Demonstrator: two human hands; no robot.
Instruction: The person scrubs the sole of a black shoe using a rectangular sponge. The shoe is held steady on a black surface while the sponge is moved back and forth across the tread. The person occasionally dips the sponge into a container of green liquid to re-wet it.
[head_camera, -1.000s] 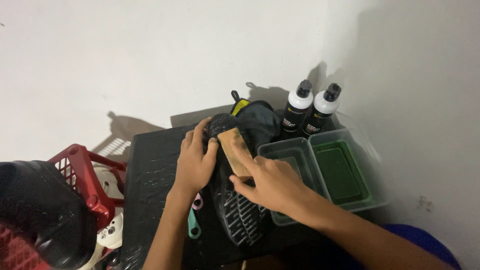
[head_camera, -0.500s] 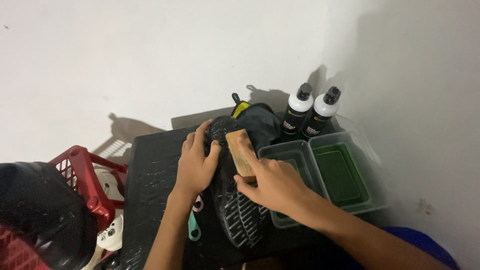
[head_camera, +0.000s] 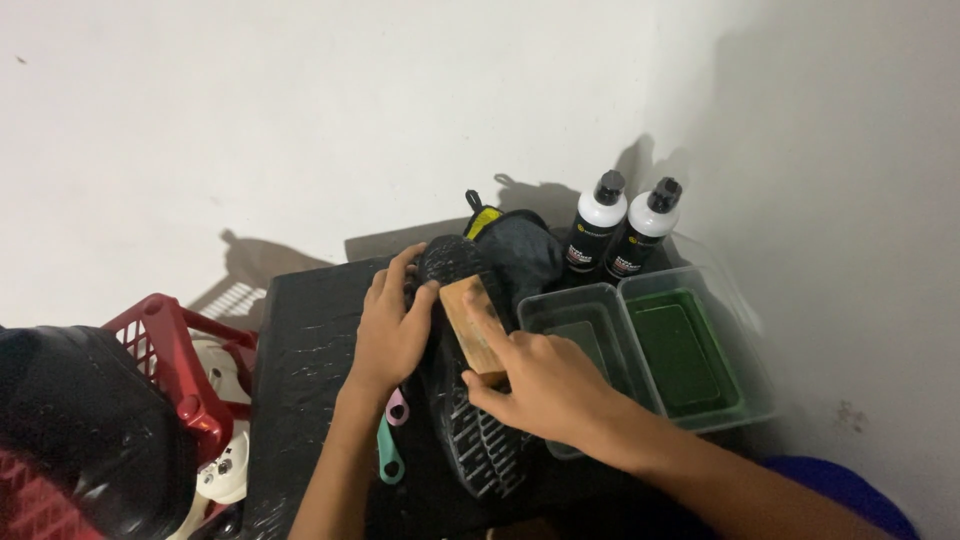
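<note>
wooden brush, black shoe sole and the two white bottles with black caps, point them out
wooden brush (head_camera: 474, 318), head view, its bare wooden back
black shoe sole (head_camera: 482, 447), head view, the treaded heel end
two white bottles (head_camera: 598, 214), head view, left bottle's white shoulder

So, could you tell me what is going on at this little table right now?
A person is scrubbing the sole of a black shoe that lies sole-up on a black table. The left hand steadies the shoe near its toe, while the right hand presses a wooden brush onto the sole. Beside the shoe sit two clear plastic tubs, one holding green liquid, with two black-and-white bottles behind them. A red basket stands to the left.
</note>
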